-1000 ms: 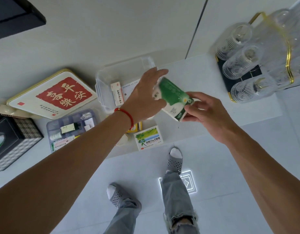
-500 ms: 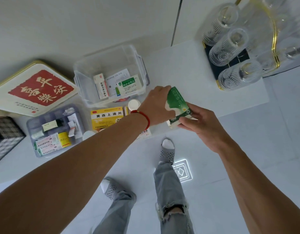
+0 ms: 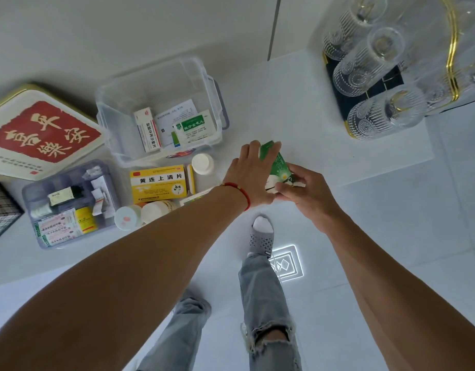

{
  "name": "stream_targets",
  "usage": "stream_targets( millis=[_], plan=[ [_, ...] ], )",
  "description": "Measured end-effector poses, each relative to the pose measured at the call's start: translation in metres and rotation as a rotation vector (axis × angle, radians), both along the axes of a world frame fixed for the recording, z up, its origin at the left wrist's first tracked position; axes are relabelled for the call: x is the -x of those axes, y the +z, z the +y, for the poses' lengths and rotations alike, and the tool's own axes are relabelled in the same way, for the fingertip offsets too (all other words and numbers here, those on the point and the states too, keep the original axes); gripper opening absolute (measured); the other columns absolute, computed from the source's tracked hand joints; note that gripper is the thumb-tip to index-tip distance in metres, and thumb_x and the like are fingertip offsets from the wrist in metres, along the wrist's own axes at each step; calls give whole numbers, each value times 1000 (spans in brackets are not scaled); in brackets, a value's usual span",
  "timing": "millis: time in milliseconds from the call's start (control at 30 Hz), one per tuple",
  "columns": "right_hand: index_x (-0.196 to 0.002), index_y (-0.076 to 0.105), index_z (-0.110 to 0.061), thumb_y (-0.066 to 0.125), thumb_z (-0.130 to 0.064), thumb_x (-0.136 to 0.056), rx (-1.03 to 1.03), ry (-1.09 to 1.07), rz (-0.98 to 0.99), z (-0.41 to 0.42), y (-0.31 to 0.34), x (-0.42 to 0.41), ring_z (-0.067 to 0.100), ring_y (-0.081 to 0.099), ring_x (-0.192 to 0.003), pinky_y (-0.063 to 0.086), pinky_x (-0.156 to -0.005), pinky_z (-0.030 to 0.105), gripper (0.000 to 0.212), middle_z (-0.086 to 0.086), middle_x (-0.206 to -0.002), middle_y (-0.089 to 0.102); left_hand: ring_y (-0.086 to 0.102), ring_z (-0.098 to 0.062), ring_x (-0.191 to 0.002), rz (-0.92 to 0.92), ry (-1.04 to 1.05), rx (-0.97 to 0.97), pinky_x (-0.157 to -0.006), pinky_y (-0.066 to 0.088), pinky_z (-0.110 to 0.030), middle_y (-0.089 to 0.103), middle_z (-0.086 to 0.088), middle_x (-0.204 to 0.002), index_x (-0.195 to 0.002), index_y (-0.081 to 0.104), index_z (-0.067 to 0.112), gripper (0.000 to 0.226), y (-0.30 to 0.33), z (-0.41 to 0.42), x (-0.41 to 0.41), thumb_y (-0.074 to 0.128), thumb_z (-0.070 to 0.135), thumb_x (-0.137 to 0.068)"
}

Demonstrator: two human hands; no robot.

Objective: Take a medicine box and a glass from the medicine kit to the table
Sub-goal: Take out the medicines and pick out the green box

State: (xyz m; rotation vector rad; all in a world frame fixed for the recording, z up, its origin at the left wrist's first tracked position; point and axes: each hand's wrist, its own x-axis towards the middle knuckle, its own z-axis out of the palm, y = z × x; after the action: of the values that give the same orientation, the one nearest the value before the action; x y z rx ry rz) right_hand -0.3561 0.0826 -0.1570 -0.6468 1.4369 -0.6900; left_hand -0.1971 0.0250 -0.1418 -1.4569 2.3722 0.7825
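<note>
A green and white medicine box is held upright just above the white table, near its front edge. My left hand grips its left side and top. My right hand holds its lower right end. The clear plastic medicine kit stands open behind and to the left, with a few boxes and leaflets inside. Several ribbed glasses hang upside down on a gold rack at the far right of the table.
A yellow medicine box, white pill bottles and a small compartment tray lie in front of the kit. A cream tin with red lettering sits at the left. My legs stand on the tiled floor below.
Both hands have carried the green box from beside the kit down toward the table's front edge. The view has shifted, so more boxes and bottles show at the left.
</note>
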Motion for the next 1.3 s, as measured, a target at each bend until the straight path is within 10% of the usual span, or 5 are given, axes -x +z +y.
stream_targets(
  millis=[267,700,967,1300],
  plan=[
    [-105,71,-9,74,-10,-87,78,139,507,-3,-21,-8,32,75,-74,62,-76,49,18,15,-87,74,32,-31,-134,-30,-62,88,-98,49,-40,27,-12,-149,-153,23,30,103,-20,-5,8,81,37,-69],
    [-113,63,-5,69,-22,-91,60,259,804,0,-4,-12,36,67,-96,57,-82,50,29,17,-108,66,36,-28,-137,232,303,23,-111,34,-28,39,-12,-148,-150,37,10,73,11,33,-25,63,0,-82],
    [-111,70,-9,59,-16,-96,41,240,726,-3,-9,-25,29,69,-89,47,-75,29,19,11,-92,75,57,-30,-121,400,896,-536,-95,55,-49,50,-7,-140,-157,5,37,100,-3,17,0,57,-4,-83],
    [-108,74,-19,74,-12,-84,-9,-133,528,37,42,-28,20,74,-79,60,-84,37,25,0,-82,77,64,-14,-85,596,1249,-695,-74,63,-43,64,-5,-108,-126,55,15,40,29,32,-2,64,0,-91]
  ],
)
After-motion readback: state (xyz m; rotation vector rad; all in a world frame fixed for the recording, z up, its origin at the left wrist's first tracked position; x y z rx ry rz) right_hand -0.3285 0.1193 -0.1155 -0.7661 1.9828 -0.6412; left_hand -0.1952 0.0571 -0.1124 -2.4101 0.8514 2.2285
